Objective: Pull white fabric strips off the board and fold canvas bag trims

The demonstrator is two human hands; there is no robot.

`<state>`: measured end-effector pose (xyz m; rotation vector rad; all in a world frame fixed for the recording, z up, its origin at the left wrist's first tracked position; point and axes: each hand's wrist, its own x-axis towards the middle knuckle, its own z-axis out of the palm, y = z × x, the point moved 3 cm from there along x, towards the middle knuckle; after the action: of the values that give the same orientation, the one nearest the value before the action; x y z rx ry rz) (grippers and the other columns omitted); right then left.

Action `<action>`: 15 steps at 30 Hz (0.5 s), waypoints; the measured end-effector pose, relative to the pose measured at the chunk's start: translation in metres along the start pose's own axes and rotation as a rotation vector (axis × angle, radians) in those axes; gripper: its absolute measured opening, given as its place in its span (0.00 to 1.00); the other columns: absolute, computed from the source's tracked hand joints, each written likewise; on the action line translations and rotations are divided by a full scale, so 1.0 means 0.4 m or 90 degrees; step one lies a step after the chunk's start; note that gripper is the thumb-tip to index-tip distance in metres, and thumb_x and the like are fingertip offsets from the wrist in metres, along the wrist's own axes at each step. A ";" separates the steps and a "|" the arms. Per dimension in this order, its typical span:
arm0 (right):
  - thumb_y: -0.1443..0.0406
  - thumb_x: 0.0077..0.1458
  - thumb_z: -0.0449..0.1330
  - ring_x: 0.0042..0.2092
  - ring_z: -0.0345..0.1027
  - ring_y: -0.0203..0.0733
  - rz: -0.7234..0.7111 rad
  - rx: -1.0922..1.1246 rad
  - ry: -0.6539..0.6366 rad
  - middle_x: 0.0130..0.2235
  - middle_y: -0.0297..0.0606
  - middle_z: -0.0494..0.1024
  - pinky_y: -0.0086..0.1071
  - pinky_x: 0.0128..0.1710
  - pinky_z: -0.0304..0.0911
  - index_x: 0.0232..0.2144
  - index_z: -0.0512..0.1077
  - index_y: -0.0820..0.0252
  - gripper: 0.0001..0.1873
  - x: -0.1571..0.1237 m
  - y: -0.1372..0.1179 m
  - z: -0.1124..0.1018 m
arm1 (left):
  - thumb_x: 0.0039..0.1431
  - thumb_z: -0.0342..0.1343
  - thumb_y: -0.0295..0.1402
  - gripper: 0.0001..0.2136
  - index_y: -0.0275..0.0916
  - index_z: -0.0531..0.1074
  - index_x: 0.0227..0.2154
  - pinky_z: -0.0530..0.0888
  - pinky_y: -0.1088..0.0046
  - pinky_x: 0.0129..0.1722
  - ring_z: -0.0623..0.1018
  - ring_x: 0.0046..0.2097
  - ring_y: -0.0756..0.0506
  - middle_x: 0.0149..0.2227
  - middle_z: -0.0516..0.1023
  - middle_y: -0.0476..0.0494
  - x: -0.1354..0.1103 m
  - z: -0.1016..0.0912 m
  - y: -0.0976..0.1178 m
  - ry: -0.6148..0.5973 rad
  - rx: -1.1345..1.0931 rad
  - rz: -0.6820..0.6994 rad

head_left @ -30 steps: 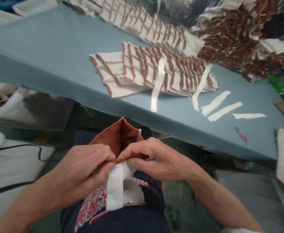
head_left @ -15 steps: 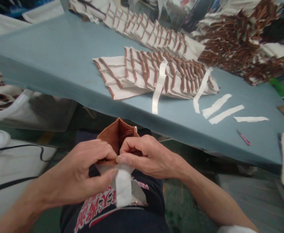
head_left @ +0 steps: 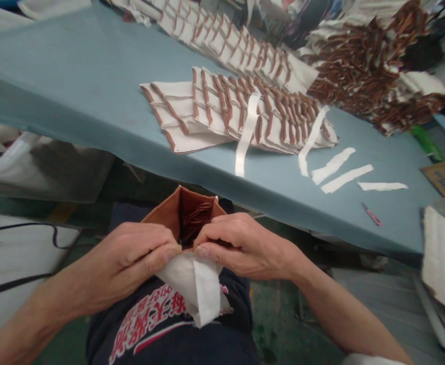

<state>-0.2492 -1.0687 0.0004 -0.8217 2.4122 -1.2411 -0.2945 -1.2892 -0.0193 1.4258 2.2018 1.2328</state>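
"Brown-lined pouch (head_left: 165, 215) — where is it positioned?"

"In front of the person's dark clothing (head_left: 176, 350), just below the near edge of the blue table (head_left: 73, 76). Its mouth stands open, with brown folds (head_left: 197, 218) showing inside."

"State of the hands?"

"Both are clamped on the near rim. The left hand (head_left: 142, 256) pinches it between thumb and fingers; the right hand (head_left: 241, 248) does the same just beside it, at the top of a white strip (head_left: 207, 294) hanging over the pale outer cloth (head_left: 176, 274). From where I stand, I cannot tell whether the strip is fixed."

"Possible faults?"

"Rim slip, if either pinch loosens — the mouth could then distort. Strip skew, because its lower end appears to hang free. Trapped folds, should the inner layers sag towards the fingertips."
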 end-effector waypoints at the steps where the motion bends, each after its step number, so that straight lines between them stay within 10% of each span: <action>1: 0.62 0.79 0.58 0.37 0.73 0.37 -0.003 0.014 0.005 0.37 0.37 0.83 0.29 0.39 0.63 0.39 0.79 0.61 0.15 -0.001 0.000 0.001 | 0.80 0.46 0.29 0.21 0.41 0.68 0.26 0.63 0.75 0.29 0.69 0.25 0.53 0.24 0.69 0.57 -0.001 0.003 -0.002 0.006 0.002 0.000; 9: 0.68 0.69 0.60 0.32 0.68 0.35 -0.087 0.029 0.147 0.29 0.31 0.77 0.30 0.37 0.62 0.33 0.75 0.58 0.10 -0.007 -0.009 0.039 | 0.80 0.57 0.41 0.23 0.40 0.69 0.25 0.59 0.75 0.24 0.65 0.22 0.55 0.22 0.67 0.60 -0.017 0.037 -0.081 0.061 -0.075 0.006; 15: 0.67 0.62 0.59 0.28 0.63 0.34 -0.121 0.221 0.242 0.27 0.30 0.72 0.29 0.31 0.62 0.29 0.70 0.56 0.08 0.031 -0.015 0.106 | 0.69 0.50 0.71 0.37 0.41 0.66 0.21 0.61 0.71 0.24 0.64 0.22 0.52 0.20 0.66 0.56 0.004 0.100 -0.132 0.104 -0.176 -0.035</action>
<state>-0.2354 -1.1062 -0.0194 -0.7770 2.3203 -1.9780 -0.3050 -1.2758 -0.0831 1.1879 2.0525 1.6101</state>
